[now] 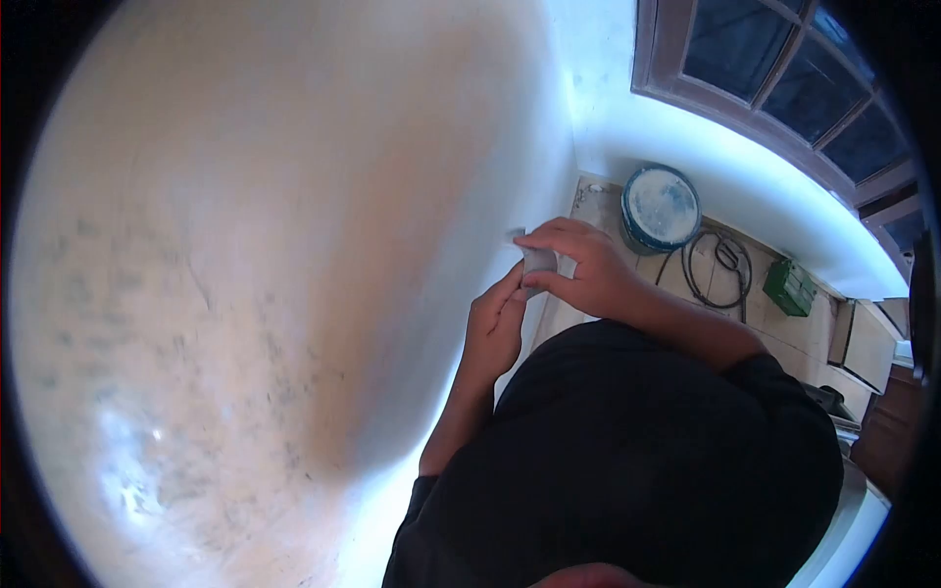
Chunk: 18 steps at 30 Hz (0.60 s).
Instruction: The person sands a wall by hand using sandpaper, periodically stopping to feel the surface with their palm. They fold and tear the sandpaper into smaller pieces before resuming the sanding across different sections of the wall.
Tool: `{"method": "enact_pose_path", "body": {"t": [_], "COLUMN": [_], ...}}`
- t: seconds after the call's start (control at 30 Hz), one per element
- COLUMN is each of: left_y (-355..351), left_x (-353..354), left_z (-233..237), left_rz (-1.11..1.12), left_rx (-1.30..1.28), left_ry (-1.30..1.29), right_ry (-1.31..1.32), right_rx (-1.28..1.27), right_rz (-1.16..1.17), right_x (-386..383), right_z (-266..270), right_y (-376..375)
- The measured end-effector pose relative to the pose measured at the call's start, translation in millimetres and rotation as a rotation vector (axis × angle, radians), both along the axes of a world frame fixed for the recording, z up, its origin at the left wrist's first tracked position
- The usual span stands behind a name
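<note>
Between my two hands is a small grey sheet (539, 263), curved and close to the wall (245, 196). My right hand (585, 265) pinches it from the right, with the thumb below and the fingers above. My left hand (498, 321) is at its lower left edge, fingers pressed together and touching it. The wall is pale, with dark smudges at the lower left. What lies beneath the sheet is hidden.
A blue bucket with a whitish lid (662, 207) stands in the floor corner. Beside it lie a coiled black cable (720, 267) and a green box (790, 287). A brown-framed window (760, 113) is at the upper right.
</note>
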<state>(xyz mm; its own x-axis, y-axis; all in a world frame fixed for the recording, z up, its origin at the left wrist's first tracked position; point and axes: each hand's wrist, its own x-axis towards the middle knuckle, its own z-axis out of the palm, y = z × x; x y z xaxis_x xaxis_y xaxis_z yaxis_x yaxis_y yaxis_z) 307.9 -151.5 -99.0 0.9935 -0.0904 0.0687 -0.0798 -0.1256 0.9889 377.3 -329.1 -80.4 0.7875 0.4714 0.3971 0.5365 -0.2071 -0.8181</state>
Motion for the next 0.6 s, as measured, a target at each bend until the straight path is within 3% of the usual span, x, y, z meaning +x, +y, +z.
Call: {"method": "enact_pose_path", "body": {"t": [0.07, 0.13, 0.17, 0.2, 0.23, 0.27, 0.3, 0.4, 0.43, 0.47, 0.5, 0.6], "left_y": [-4.0, -8.3, -11.6, -14.7, -15.6, -14.6, -13.2, -1.2, 4.9, 5.2, 4.8, -10.2], "left_x": [18.5, 37.9, 47.9, 58.0, 65.6, 71.6, 77.3, 90.1, 95.6, 108.4, 121.4, 153.4], "left_z": [7.4, 27.4, 42.2, 55.5, 66.5, 76.9, 87.3, 115.7, 118.7, 122.7, 127.9, 129.4], "left_rz": [0.013, 0.027, 0.034, 0.042, 0.033, 0.090, 0.146, 0.243, 0.287, 0.280, 0.405, 0.667], "left_rx": [0.091, 0.192, 0.423, 0.651, 0.664, 0.824, 0.970, 1.086, 1.131, 1.138, 1.321, 1.683], "left_ry": [0.024, 0.045, -0.038, -0.121, -0.129, -0.403, -0.680, -1.026, -1.119, -1.120, -1.183, -1.174], "right_ry": [-0.074, 0.030, 0.016, 0.074, 0.138, 0.347, 0.353, 0.587, 0.593, 0.389, 0.186, 0.121], "right_rx": [-0.016, 0.090, 0.106, 0.238, 0.371, 0.459, 0.469, 0.641, 0.647, 0.597, 0.546, 0.353], "right_rz": [0.033, 0.090, 0.080, -0.056, -0.190, -0.213, -0.221, -0.393, -0.392, -0.503, -0.610, -0.408], "right_x": [26.6, 56.7, 75.3, 94.9, 112.6, 134.8, 158.1, 221.1, 236.5, 252.5, 267.7, 257.8], "right_z": [-7.6, -9.3, -12.7, -19.3, -26.3, -32.4, -38.8, -47.4, -52.1, -63.0, -74.3, -99.5], "right_y": [-4.9, -7.3, -6.9, -6.2, -6.3, -9.5, -11.8, -12.6, -5.3, 6.9, 20.0, 61.8]}}
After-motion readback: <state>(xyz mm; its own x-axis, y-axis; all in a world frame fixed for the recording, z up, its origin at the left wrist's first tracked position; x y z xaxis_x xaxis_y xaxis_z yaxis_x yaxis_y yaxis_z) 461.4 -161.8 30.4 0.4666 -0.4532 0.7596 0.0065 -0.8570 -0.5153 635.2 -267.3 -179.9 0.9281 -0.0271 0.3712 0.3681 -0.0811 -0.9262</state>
